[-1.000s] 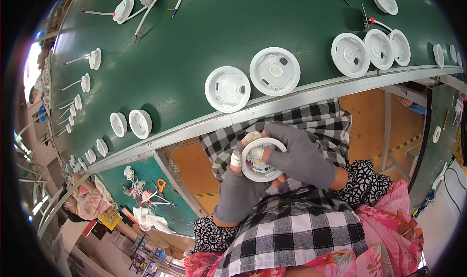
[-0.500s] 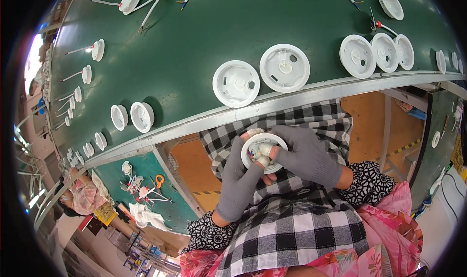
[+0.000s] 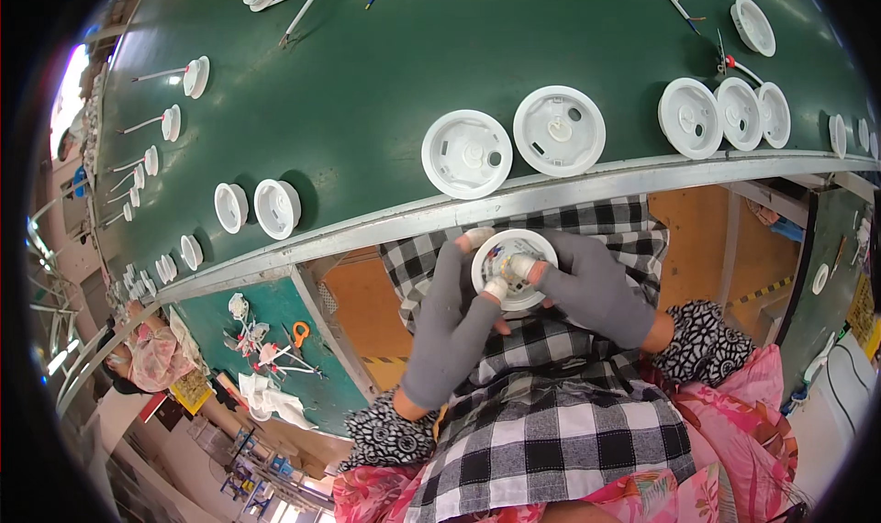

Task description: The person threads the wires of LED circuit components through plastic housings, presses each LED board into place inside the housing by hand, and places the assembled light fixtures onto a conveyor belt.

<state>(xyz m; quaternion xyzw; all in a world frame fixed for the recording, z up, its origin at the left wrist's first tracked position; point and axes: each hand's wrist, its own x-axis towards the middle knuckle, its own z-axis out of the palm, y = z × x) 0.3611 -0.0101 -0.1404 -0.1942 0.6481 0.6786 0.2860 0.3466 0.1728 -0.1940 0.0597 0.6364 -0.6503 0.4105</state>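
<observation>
- A round white housing [image 3: 514,234] is held between the two gloved hands, in front of the checked apron [image 3: 560,422], its open face turned up toward the wearer.
- No long axis is shown by its round shape; neither hand is nearer, since it is touched by both.
- Its left side is grasped by the left hand [image 3: 456,326], its right side by the right hand [image 3: 601,289]; both taped thumbs are placed over the opening, and whether they press cannot be told.
- Small coloured parts inside are partly covered by the thumbs.
- Beyond the hands, two larger white housings [image 3: 467,154] are set side by side on the green table [image 3: 367,92].
- Compared with one second ago, the left thumb is now brought over the opening beside the right one.
</observation>
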